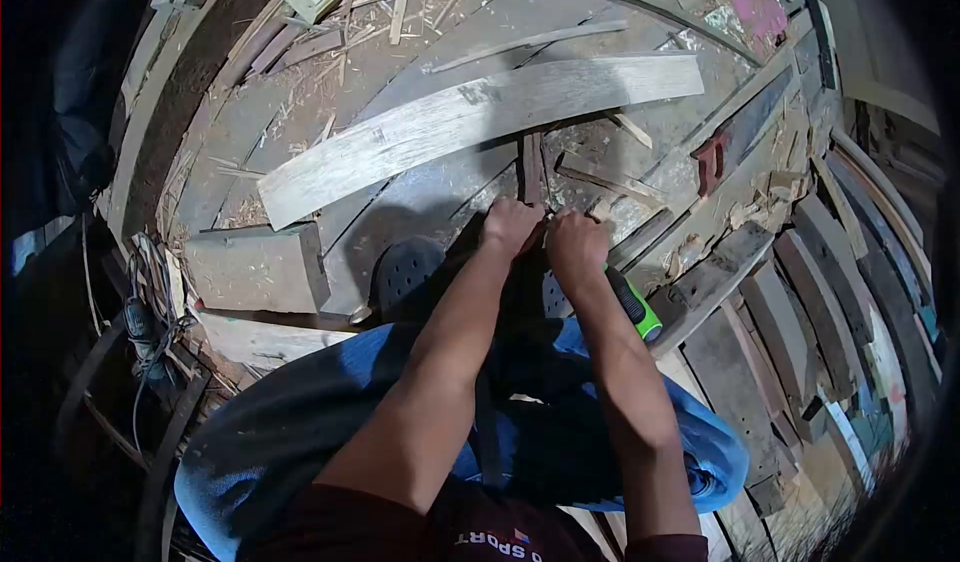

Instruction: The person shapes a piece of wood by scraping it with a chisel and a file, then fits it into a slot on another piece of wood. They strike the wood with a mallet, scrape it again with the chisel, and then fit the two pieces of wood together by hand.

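My left hand (513, 224) is closed at the near end of a narrow dark wooden piece (532, 167), low between my shoes. My right hand (578, 245) is closed close beside it, nearly touching; what its fingers hold is too small to make out. Just beyond both hands lies a long pale board (480, 117), resting across the narrow piece. A green and black tool (635, 307) shows beside my right forearm, partly hidden by it.
A red-handled saw (710, 165) lies at the right. A wooden block (255, 270) sits left of my shoe (408, 272). Stacked planks (790, 312) line the right side. Wood scraps and shavings litter the floor. A corded power tool (142, 324) is at the far left.
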Demonstrator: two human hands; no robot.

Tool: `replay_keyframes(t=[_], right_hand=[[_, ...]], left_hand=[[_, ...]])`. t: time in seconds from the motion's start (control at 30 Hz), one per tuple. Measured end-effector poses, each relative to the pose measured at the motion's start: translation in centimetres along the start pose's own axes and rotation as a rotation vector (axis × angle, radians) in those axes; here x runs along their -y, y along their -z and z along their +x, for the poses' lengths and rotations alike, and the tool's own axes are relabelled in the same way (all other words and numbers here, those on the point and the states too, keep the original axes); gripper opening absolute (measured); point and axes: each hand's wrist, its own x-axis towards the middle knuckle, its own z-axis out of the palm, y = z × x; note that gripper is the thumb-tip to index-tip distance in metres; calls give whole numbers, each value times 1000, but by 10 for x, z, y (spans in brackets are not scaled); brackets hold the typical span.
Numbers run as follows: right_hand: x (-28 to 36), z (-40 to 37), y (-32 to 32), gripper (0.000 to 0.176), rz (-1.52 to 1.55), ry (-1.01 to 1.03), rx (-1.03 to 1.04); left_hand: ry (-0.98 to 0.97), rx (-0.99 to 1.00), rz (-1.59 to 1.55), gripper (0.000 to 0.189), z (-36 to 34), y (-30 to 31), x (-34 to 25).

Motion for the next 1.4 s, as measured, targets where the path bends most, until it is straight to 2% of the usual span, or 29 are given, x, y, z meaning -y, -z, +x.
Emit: replay_keyframes(t=[0.1,0.2,0.3,0.4,0.43,0.53,0.57,0.67,0.7,0.8,1.0,1.03,1.17,1.27,1.3,1.4], right_hand=[[6,1,4,23,-33,-33,33],[11,4,2,21,23,-120,77],[10,8,-16,19,42,-120,35],[16,13,-24,19,80,-264,35],[15,12,-23,19,68,-255,25],[13,16,-14,19,29,-200,-19],[11,21,-17,20,86,-186,77],[9,21,-21,20,58,-182,44],[5,16,-8,20,53,-136,90],[-7,16,-21,28,258,-292,61],[-21,5,-20,37,526,-137,140],[-23,3,-9,45,628,-171,198],[-28,7,-30,46,638,-190,327],[-32,6,-31,36,583,-71,281],[-35,3,-29,34,575,24,212],[-42,4,-26,32,597,90,246]], left_hand=[[-31,-99,40,11,-2,-5,2],[-23,-38,66,9,1,-5,1],[-14,32,59,25,7,-10,4],[-50,6,51,22,9,-17,7],[-34,-36,130,12,5,-15,2],[-60,-110,221,14,3,-12,4],[-22,5,165,15,4,-13,2],[-50,33,193,13,6,-21,6],[-30,-65,121,11,1,-13,2],[-15,-87,81,10,-2,-2,-1],[-46,-78,103,11,-4,-2,-1],[-47,-84,97,11,-4,-2,-1],[-43,-63,71,11,-4,1,-2],[-50,-45,41,12,-5,3,-1],[-53,-55,41,12,-5,1,-1],[-78,-133,11,9,-5,-5,1]])
